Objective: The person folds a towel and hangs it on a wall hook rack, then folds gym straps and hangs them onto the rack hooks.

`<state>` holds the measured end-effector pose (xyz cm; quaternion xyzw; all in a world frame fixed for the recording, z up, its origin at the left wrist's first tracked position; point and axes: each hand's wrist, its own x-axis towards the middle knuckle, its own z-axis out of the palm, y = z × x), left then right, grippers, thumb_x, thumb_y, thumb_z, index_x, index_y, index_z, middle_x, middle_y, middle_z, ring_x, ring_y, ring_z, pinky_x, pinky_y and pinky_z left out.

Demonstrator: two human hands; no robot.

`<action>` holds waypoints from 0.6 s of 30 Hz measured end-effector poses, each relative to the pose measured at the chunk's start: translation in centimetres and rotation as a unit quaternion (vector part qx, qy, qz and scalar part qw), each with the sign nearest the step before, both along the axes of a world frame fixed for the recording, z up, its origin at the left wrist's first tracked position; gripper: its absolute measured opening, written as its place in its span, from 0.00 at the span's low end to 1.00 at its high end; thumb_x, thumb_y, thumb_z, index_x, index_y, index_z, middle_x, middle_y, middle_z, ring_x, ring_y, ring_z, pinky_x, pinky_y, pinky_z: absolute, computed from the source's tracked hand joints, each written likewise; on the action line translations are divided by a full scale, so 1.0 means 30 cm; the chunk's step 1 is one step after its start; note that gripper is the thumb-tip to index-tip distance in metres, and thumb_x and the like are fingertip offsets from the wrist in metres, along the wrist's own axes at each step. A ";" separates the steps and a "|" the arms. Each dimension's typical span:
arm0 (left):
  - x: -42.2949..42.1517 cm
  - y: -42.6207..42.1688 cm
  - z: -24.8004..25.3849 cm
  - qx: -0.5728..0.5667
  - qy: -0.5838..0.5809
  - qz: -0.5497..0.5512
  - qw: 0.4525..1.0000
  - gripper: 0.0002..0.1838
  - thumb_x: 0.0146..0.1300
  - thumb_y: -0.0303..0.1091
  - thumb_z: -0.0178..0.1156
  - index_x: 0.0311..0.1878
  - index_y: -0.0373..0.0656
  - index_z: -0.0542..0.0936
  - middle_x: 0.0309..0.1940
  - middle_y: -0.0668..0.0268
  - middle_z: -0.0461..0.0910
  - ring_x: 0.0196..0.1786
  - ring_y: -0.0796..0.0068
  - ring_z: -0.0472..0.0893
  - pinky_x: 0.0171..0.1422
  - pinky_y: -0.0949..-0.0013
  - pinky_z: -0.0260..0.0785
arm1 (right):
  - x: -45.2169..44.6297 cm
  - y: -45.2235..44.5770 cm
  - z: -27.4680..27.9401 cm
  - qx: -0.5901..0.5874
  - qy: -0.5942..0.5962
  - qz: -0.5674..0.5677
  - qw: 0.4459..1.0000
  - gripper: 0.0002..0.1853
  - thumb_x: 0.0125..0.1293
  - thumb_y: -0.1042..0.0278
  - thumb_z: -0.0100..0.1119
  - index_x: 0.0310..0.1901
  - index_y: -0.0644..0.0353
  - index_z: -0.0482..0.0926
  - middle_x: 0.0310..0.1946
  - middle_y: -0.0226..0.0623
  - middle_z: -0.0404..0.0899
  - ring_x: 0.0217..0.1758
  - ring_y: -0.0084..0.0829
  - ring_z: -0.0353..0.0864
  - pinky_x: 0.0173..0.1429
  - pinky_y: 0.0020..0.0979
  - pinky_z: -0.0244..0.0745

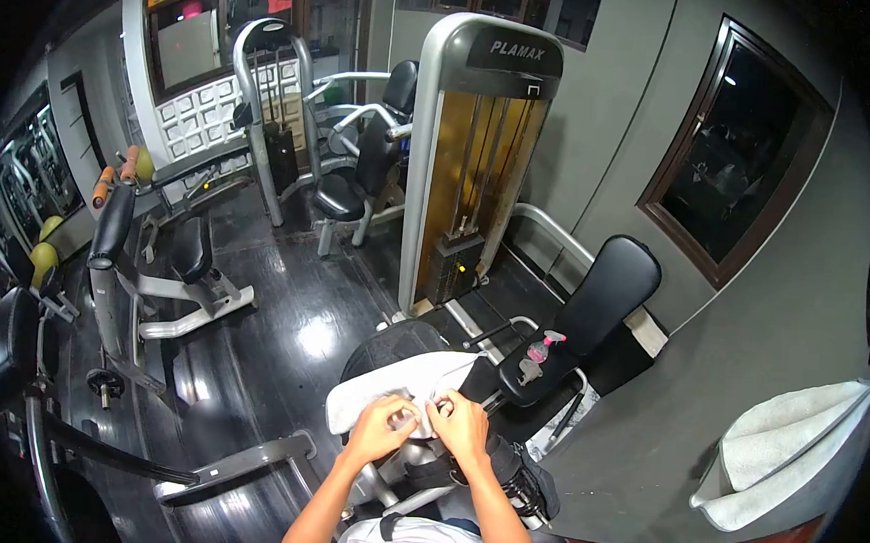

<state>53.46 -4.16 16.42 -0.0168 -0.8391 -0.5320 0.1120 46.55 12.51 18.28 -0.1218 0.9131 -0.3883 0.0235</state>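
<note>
A white towel [367, 390] lies spread over a dark rounded pad [393, 342] in front of me. My left hand [383, 426] is closed, its fingertips pinching the towel's near edge. Close beside it, my right hand [459, 428] also pinches the cloth, thumb and forefinger together. The fingertips of both hands almost meet over the towel. To the right, a spray bottle [538, 351] with pink liquid and a pink head is on the black machine seat [537, 385]. A crumpled greyish cloth [530, 372] lies next to the bottle.
A tall weight-stack machine [493, 56] stands straight ahead. Other gym machines [361, 181] are behind it, and a bench frame [237, 467] is at the left. A pale towel [786, 452] hangs on the right wall below a dark window [741, 154].
</note>
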 end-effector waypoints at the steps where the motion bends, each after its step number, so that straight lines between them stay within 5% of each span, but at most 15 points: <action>1: 0.002 -0.005 0.027 -0.023 -0.020 0.019 0.999 0.07 0.59 0.33 0.69 0.40 0.43 0.86 0.40 0.63 0.85 0.40 0.62 0.82 0.45 0.62 0.75 | 0.001 0.004 0.028 -0.009 -0.036 0.013 0.999 0.13 0.60 0.54 0.70 0.35 0.55 0.86 0.23 0.38 0.85 0.29 0.44 0.87 0.39 0.41 0.80; 6: 0.013 -0.016 0.105 -0.040 0.041 0.095 0.994 0.06 0.59 0.32 0.69 0.40 0.45 0.86 0.39 0.64 0.84 0.43 0.63 0.79 0.46 0.64 0.74 | -0.002 0.059 0.018 -0.079 0.015 0.081 0.993 0.09 0.60 0.64 0.68 0.35 0.61 0.82 0.33 0.40 0.82 0.35 0.37 0.84 0.39 0.36 0.77; 8: 0.013 -0.016 0.121 -0.055 0.085 0.120 0.988 0.07 0.58 0.31 0.69 0.40 0.45 0.86 0.41 0.63 0.84 0.44 0.63 0.79 0.47 0.64 0.75 | -0.011 0.081 -0.006 -0.205 0.085 0.101 0.970 0.09 0.58 0.70 0.63 0.37 0.65 0.78 0.46 0.36 0.79 0.35 0.26 0.77 0.38 0.29 0.71; 12: 0.016 -0.005 0.134 -0.064 0.093 0.110 0.988 0.13 0.56 0.31 0.69 0.46 0.45 0.84 0.51 0.60 0.81 0.56 0.57 0.77 0.61 0.58 0.72 | 0.010 0.130 0.100 -0.324 -0.059 0.089 0.940 0.05 0.59 0.74 0.52 0.33 0.67 0.72 0.56 0.39 0.78 0.48 0.27 0.73 0.51 0.28 0.69; 16: 0.030 0.028 0.176 -0.090 0.116 0.117 0.982 0.19 0.56 0.33 0.70 0.51 0.44 0.82 0.58 0.57 0.78 0.63 0.52 0.73 0.69 0.54 0.66 | 0.025 0.166 0.183 -0.486 -0.143 0.138 0.851 0.08 0.59 0.64 0.43 0.31 0.59 0.68 0.35 0.31 0.73 0.41 0.23 0.66 0.49 0.26 0.62; 18: 0.033 0.043 0.195 -0.062 0.144 0.130 0.979 0.24 0.55 0.34 0.71 0.56 0.42 0.79 0.63 0.53 0.76 0.67 0.49 0.71 0.73 0.53 0.63 | 0.038 0.191 0.235 -0.478 -0.147 0.141 0.854 0.09 0.59 0.60 0.44 0.29 0.56 0.64 0.28 0.26 0.64 0.36 0.21 0.64 0.45 0.26 0.61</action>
